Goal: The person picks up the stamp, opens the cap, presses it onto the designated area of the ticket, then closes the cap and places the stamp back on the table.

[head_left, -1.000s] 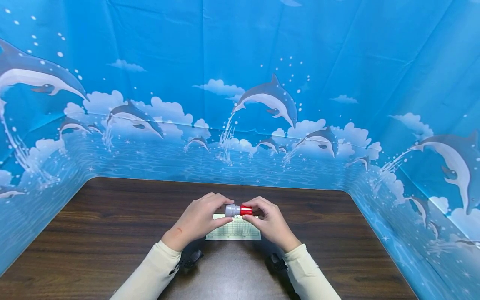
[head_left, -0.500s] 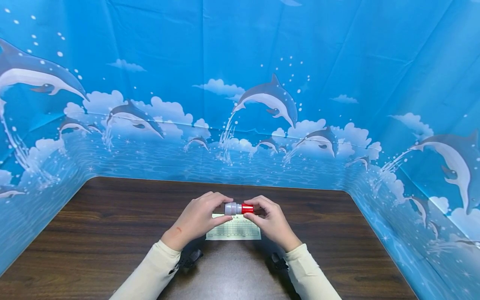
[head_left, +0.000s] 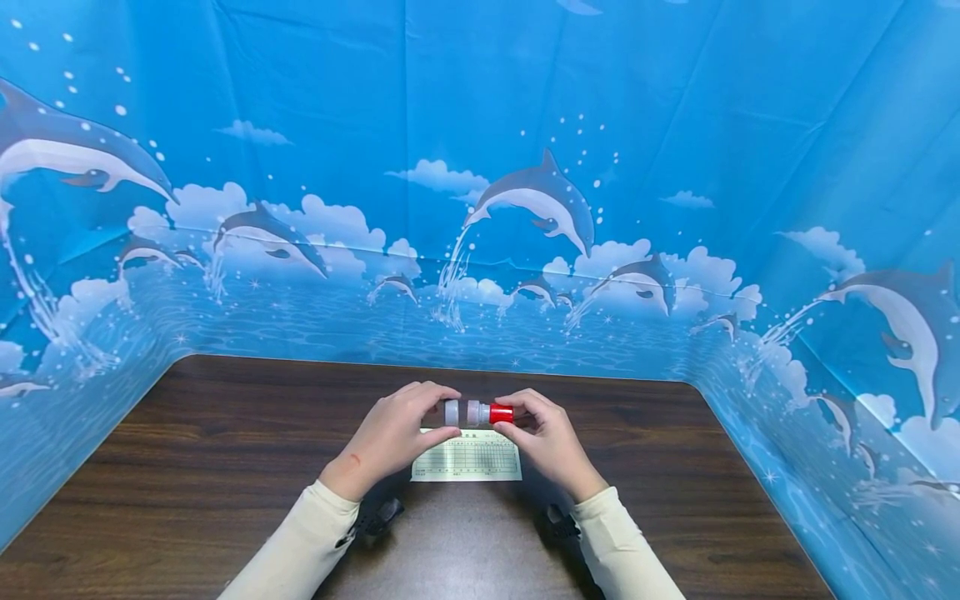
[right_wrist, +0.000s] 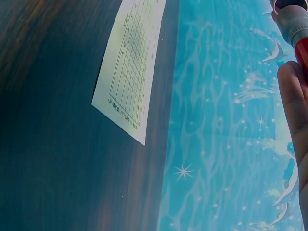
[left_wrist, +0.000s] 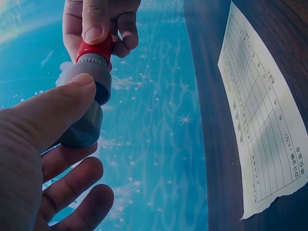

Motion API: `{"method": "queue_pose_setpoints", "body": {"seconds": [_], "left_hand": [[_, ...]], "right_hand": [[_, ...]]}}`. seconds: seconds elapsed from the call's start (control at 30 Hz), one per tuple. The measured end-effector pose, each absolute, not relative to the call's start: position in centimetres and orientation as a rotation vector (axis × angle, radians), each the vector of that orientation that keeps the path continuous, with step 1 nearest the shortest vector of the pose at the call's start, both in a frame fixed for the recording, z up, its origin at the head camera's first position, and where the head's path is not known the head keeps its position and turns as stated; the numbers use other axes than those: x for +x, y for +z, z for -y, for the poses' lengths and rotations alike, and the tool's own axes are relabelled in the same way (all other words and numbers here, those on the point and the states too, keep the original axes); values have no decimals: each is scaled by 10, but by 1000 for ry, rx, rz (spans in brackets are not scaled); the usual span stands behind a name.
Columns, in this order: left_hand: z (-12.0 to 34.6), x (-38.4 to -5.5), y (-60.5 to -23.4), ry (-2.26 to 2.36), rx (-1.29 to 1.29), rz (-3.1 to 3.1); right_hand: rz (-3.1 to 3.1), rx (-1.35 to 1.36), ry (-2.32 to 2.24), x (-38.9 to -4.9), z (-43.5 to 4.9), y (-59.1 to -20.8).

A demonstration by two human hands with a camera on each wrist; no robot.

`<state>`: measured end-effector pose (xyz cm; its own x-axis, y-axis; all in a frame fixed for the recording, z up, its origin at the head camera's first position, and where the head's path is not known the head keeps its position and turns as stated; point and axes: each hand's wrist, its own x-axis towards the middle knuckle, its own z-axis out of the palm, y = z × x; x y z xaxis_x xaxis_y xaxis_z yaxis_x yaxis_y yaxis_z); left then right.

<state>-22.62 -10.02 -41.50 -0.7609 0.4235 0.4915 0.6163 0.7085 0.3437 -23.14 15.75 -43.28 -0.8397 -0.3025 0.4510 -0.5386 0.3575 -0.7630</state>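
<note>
Head view: left hand pinching grey cap, right hand pinching red-handled stamp, the two newly parted (slight gap between), stamp seemingly now uncapped

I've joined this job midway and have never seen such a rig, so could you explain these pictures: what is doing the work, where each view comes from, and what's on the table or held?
There is no machine: a person works with a bare left hand and right hand. The widest picture comes from a camera on the person's head, looking forward and down. The other two come from cameras on the left and right wrists, each showing its hand's work up close.

A pale printed form lies on the dark wooden table, with a dolphin-patterned backdrop behind. Held up off the table, the left hand grips a grey cap-like piece, and the right hand pinches the red end of a red-and-grey cylinder. The two seem to be apart, lined up end to end.
</note>
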Motion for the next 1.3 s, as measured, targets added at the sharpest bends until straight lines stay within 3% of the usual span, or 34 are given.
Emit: {"method": "queue_pose_setpoints", "body": {"seconds": [1.3], "left_hand": [[114,-236,-416,-709,-535,2672]], "right_hand": [[2388,489,1501,-242,-168,-442]]}}
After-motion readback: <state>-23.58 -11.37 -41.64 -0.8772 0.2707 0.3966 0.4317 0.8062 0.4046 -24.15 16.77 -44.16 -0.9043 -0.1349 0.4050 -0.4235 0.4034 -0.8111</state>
